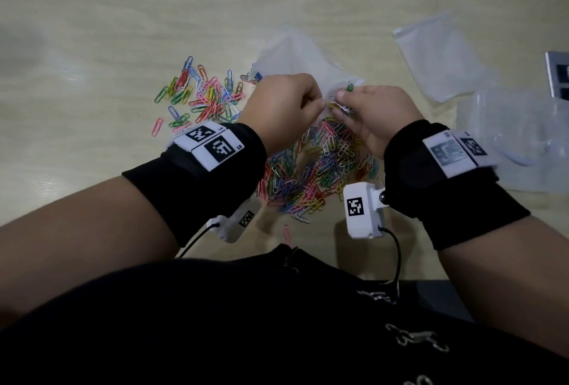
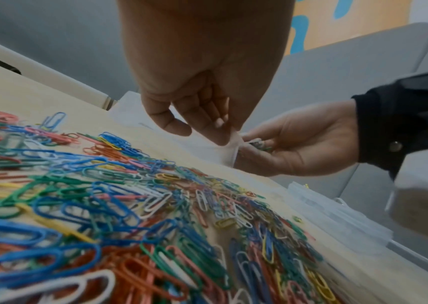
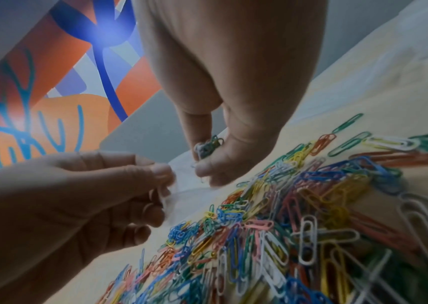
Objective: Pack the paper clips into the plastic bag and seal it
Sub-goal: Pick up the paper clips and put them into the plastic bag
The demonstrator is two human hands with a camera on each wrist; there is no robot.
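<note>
Wooden table (image 1: 92, 30), left grip (image 1: 286, 104) pinching bag edge (image 1: 320, 89), right grip (image 1: 372, 113) clutching paper clips (image 1: 341, 106)

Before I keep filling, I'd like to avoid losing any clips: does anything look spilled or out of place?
One pink paper clip lies alone at the table's near edge, apart from the main pile, where it could slip off. A second loose scatter sits left of the plastic bag. Nothing looks damaged.
</note>
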